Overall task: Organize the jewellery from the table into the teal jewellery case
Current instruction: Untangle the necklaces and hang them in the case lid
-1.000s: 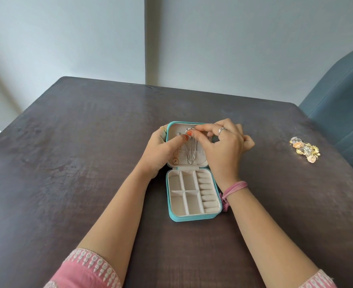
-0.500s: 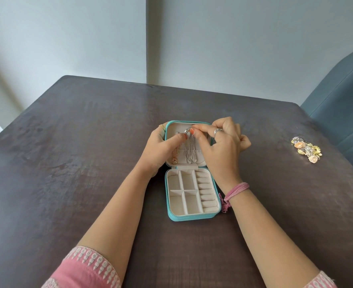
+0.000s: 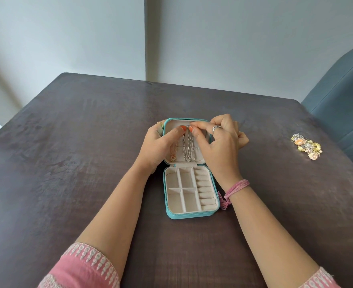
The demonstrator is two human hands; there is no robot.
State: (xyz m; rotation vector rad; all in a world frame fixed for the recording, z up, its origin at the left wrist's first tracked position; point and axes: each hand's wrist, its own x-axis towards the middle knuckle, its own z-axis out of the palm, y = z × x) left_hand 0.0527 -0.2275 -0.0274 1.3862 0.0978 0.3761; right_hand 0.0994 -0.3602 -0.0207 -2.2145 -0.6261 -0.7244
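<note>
The teal jewellery case [image 3: 189, 215] lies open in the middle of the table, its cream compartments bare. A silver chain [image 3: 188, 148] hangs down the inside of the lid, and a thin gold necklace with a round pendant [image 3: 173, 157] hangs to its left. My left hand [image 3: 161, 145] grips the lid's left side, thumb near the chain's top. My right hand [image 3: 219, 142] pinches the top of the silver chain at the lid's upper edge. A small heap of gold and silver jewellery [image 3: 306, 146] sits far right on the table.
The dark wooden table [image 3: 88, 163] fills the view, its far edge against a pale wall. A blue-grey chair [image 3: 346, 104] stands at the right side, close to the jewellery heap.
My right hand's fingers have shifted slightly along the top of the chain at the lid's upper edge. The left hand and the case stay where they were.
</note>
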